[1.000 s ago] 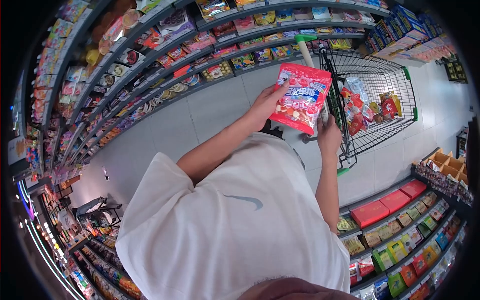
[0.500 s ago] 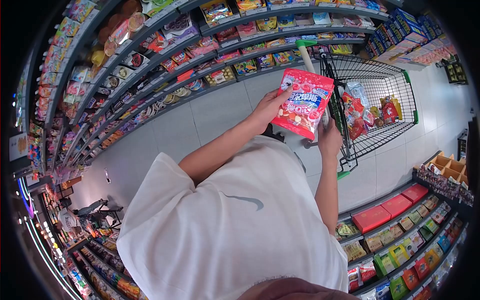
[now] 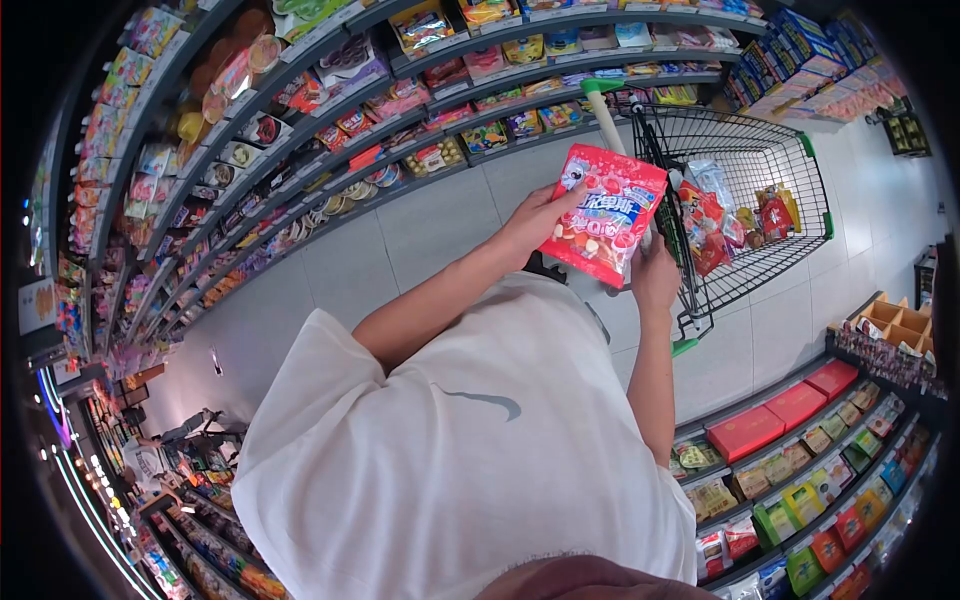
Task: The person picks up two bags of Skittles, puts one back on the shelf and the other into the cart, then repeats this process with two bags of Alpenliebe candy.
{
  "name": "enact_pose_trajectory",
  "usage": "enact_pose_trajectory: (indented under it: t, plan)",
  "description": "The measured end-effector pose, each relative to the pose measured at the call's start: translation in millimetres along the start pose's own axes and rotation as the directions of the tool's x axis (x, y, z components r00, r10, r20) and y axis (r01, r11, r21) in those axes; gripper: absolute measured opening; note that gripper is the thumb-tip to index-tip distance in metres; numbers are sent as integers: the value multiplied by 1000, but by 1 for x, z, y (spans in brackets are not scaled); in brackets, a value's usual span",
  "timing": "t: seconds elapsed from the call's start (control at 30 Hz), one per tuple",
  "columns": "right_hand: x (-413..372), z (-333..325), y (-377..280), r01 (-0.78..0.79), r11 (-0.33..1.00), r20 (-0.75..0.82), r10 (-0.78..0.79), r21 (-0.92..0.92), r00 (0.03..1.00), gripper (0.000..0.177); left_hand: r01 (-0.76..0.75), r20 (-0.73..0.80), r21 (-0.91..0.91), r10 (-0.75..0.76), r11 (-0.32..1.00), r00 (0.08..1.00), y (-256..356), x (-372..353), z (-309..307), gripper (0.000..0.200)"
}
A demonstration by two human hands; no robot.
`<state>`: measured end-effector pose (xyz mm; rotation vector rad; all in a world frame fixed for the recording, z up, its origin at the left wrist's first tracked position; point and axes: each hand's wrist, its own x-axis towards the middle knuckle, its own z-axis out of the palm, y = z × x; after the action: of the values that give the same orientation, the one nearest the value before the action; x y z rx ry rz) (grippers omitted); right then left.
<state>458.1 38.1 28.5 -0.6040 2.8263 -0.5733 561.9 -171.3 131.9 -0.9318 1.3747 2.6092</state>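
My left hand [image 3: 538,222] pinches a red bag of gummy candy [image 3: 606,215] by its left edge, thumb across the front. The bag faces up, with Chinese lettering and candy pictures on it. Beside the bag's lower right corner, my right hand [image 3: 655,273] is closed around the handle [image 3: 606,125] of a shopping cart [image 3: 750,120]; the bag covers part of that handle. Inside the black wire basket lie several packages, among them a red snack bag [image 3: 703,215] and a red and yellow packet [image 3: 776,215].
Curved-looking shelves of packaged sweets [image 3: 430,105] line the far and left sides. Lower right, another shelf holds red boxes [image 3: 745,430] and small packs. Stacked blue boxes [image 3: 795,60] stand beyond the cart. Grey floor tiles [image 3: 430,235] lie between. Another person [image 3: 145,462] is at lower left.
The bag has tilted slightly in my left hand and shifted a little. The cart sits slightly farther left in view. Both hands keep their grips.
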Motion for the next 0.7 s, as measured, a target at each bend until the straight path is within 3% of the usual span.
enact_pose_trajectory:
  t: [0.7]
  plan:
    - [0, 2, 2, -8, 998, -11, 9, 67, 1000, 38, 10, -1, 48, -10, 999, 1000, 5, 2, 7, 42]
